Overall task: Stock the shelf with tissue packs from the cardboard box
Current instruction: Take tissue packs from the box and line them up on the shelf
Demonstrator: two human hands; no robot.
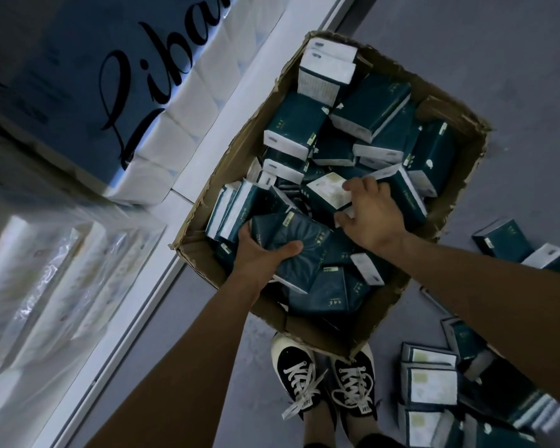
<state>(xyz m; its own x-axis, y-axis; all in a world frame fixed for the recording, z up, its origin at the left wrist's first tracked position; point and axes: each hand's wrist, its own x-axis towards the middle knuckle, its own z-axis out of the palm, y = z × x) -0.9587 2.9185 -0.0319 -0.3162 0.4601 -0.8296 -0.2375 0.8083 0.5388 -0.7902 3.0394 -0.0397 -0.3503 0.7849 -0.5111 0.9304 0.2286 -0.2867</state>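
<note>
Shoes (324, 383) stand at the near edge of the box (459, 124), which sits on the floor beside the shelf (207, 92). Your left hand (259, 257) has its grip clamped on a dark pack (288, 250) lying atop the heap inside. Further in, your right hand (369, 218) reaches with fingers spread apart over a pale-faced pack (328, 189), touching it but not yet gripping it. These packs look light, soft and film-slick, so I'd pinch across the narrow sides, not the flat face
</note>
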